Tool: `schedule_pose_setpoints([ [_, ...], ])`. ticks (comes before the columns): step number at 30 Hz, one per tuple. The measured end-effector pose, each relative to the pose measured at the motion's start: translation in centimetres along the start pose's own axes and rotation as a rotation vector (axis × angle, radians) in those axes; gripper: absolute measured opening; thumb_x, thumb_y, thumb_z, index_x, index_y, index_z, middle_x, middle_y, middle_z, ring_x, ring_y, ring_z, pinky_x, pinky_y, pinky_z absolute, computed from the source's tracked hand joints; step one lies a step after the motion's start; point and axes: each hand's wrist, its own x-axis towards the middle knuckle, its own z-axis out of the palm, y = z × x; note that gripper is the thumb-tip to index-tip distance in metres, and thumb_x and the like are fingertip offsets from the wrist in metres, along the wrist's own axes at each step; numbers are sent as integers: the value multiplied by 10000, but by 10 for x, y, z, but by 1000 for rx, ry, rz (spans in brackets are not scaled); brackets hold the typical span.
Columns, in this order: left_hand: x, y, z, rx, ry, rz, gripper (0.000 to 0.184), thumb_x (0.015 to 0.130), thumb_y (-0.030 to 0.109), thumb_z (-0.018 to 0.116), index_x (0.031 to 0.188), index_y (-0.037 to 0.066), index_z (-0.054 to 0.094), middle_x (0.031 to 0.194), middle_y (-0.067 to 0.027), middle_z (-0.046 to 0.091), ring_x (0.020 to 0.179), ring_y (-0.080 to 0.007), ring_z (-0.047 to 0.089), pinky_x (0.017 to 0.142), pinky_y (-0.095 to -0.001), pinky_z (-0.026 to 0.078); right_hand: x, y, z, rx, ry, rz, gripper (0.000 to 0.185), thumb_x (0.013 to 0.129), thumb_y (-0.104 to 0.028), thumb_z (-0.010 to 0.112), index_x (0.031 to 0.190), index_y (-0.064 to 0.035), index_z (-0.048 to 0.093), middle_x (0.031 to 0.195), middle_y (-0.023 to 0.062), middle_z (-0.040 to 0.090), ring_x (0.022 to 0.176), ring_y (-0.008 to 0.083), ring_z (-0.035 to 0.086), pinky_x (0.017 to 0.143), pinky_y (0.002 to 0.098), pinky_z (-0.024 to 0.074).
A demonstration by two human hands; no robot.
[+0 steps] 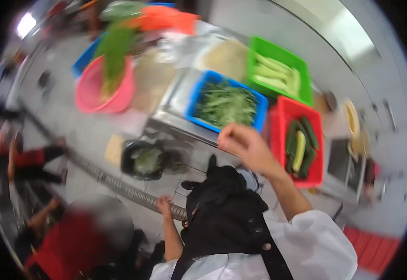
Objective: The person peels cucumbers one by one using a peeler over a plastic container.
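My right hand (241,143) is raised at the near edge of a blue crate (192,108) full of leafy green stems (224,103). Its fingers are curled in a pinch; whether anything small is between them is hidden. Low at my left side is my left hand (164,204), apart from the table, its fingers blurred. A red crate (278,140) beside my right forearm contains dark green cucumbers or zucchini (307,133) and one paler one (299,151). Behind it, a green crate (254,46) has pale peeled long vegetables (275,72) in it.
A metal table (173,100) bears the blue crate. Left of it are a pink basin (84,95) with long greens (114,60). A black-lined bin (128,161) with scraps stands on the floor by a drain grate (89,165). A person in red (73,238) is close on the left.
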Motion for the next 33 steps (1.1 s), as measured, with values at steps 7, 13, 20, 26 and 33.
schedule_pose_setpoints([
  [7,8,149,44,150,-245,402,545,850,-84,252,1369,85,254,1317,-248,452,507,-205,601,619,-315,564,-119,120,-178,-453,905,215,92,905,-116,593,933,-29,599,807,62,594,758,119,573,672,272,458],
  [13,-38,255,139,390,-289,620,537,841,-80,362,1354,38,253,1382,-210,344,1109,-275,566,911,-363,473,-188,195,-194,-844,956,544,284,844,-113,651,1107,-75,550,990,165,530,954,321,572,738,412,478],
  [20,-79,311,257,540,-370,781,448,875,-11,480,1313,6,385,1315,-157,433,1058,-234,522,917,-349,436,-158,208,-183,-961,997,807,540,805,-162,712,1258,-37,445,1112,184,522,1059,388,538,836,481,500],
  [26,-108,304,337,1009,-571,1234,259,837,11,565,1097,12,561,1102,-148,568,1021,-305,531,912,-392,418,-157,218,-197,-919,944,963,537,753,-153,753,1208,1,513,1023,166,603,961,363,610,830,452,513],
  [33,-122,283,343,1309,-565,1231,200,814,94,623,1008,57,591,1039,-98,587,1066,-311,506,1024,-484,272,-164,208,-206,-535,995,701,429,707,-158,781,1086,-7,645,1011,188,659,933,319,653,795,405,506],
])
